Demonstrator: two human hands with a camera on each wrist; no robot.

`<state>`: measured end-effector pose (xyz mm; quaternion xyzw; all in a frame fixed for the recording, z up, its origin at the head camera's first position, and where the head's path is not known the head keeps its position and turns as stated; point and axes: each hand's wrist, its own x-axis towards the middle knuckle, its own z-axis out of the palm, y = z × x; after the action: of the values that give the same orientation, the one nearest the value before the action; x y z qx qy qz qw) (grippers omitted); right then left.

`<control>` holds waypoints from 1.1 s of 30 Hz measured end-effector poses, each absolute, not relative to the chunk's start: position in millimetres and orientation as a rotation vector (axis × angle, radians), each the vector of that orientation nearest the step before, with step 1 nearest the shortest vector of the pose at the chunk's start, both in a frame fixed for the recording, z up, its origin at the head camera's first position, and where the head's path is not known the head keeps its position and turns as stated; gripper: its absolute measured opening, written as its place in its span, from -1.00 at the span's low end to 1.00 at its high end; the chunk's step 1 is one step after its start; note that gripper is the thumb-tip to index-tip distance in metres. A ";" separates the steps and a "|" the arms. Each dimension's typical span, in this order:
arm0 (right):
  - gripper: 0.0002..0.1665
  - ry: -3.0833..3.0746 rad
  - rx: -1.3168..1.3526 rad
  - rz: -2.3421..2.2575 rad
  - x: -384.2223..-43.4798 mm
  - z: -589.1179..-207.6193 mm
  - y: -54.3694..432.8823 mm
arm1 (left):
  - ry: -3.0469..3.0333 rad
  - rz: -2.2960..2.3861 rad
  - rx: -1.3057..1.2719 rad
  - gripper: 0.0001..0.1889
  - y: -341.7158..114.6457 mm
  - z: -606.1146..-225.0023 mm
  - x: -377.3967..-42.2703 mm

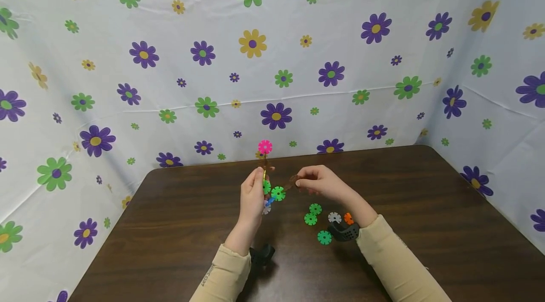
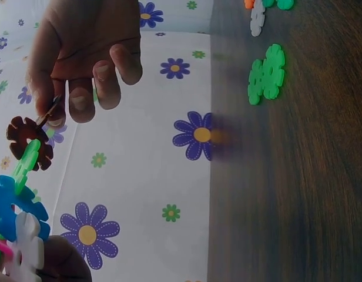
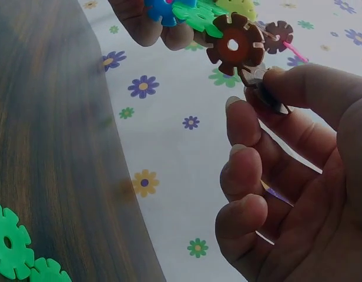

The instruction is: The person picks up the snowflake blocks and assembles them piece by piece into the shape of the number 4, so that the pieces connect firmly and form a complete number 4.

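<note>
In the head view my left hand (image 1: 252, 200) holds up a joined cluster of notched plastic discs. A pink disc (image 1: 265, 146) tops it, and a bright green disc (image 1: 278, 193) sticks out toward the right. Blue (image 2: 3, 197) and white (image 2: 30, 249) discs belong to the same cluster. Between thumb and index finger, my right hand (image 1: 325, 183) pinches a dark brown disc (image 3: 265, 97), seen nearly edge-on. Its edge meets the rim of another brown disc (image 3: 247, 54), which is slotted onto a green one. The other right fingers curl loosely below.
Several loose discs lie on the dark wooden table (image 1: 170, 226) near my right wrist: green ones (image 1: 315, 208), a white one (image 1: 334, 217) and an orange one (image 1: 348, 218). Each wrist wears a black camera mount (image 1: 344, 231). A flower-print cloth (image 1: 170, 75) hangs behind the table.
</note>
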<state>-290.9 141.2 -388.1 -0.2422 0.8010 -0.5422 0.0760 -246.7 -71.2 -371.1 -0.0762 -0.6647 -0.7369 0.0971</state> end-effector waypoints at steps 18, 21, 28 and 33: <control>-0.85 2.358 -0.847 -1.630 -286.9 -389.7 132.9 | -2.003 -2.120 -0.227 -0.59 -73.0 -367.1 -243.6; -0.86 2.339 -0.821 -1.637 -285.5 -389.8 130.0 | -2.002 -2.110 -0.218 -0.60 -73.7 -365.9 -242.5; -0.87 2.352 -0.798 -1.638 -270.8 -372.0 124.6 | -2.014 -2.093 -0.252 -0.60 -73.2 -365.6 -242.6; -0.89 2.343 -0.800 -1.657 -264.1 -363.7 126.3 | -2.011 -2.111 -0.243 -0.60 -71.8 -367.4 -243.7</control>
<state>-264.1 126.3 -363.7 -0.2677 0.7839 -0.5544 0.0812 -243.7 -71.8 -367.4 -0.0825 -0.6835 -0.7172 0.1077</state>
